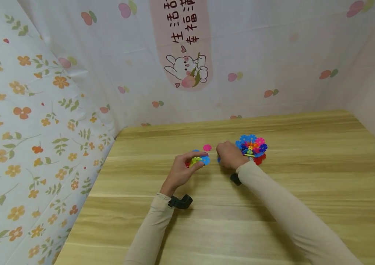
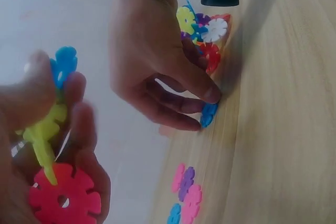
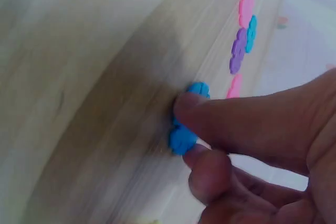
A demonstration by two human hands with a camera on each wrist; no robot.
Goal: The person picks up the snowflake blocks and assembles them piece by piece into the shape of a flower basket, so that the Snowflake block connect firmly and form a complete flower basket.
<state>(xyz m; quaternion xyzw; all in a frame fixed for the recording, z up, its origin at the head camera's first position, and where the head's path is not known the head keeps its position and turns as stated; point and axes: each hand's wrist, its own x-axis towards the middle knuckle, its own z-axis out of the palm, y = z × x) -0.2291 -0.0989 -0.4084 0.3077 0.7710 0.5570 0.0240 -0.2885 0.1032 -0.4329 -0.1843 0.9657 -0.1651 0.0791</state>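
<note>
My left hand (image 1: 178,172) grips several plastic snowflake discs joined together. In the left wrist view these are a red disc (image 2: 79,198), yellow discs (image 2: 42,129) and a blue disc (image 2: 65,65), partly covered by the fingers. To its right, low over the table, my right hand (image 1: 229,156) pinches a blue snowflake disc (image 3: 182,140) between thumb and fingertips. This disc stands close to the wood, and the thumb hides part of it. Just beyond the right hand sits a flower-like cluster of many-coloured discs (image 1: 250,144).
Loose discs lie on the wooden table (image 1: 200,228) between and beyond the hands: a pink disc (image 1: 207,147), a purple disc (image 3: 238,51) and a light blue disc (image 3: 251,34). A printed cloth (image 1: 257,48) hangs behind the table, and a floral cloth (image 1: 41,147) covers the left side.
</note>
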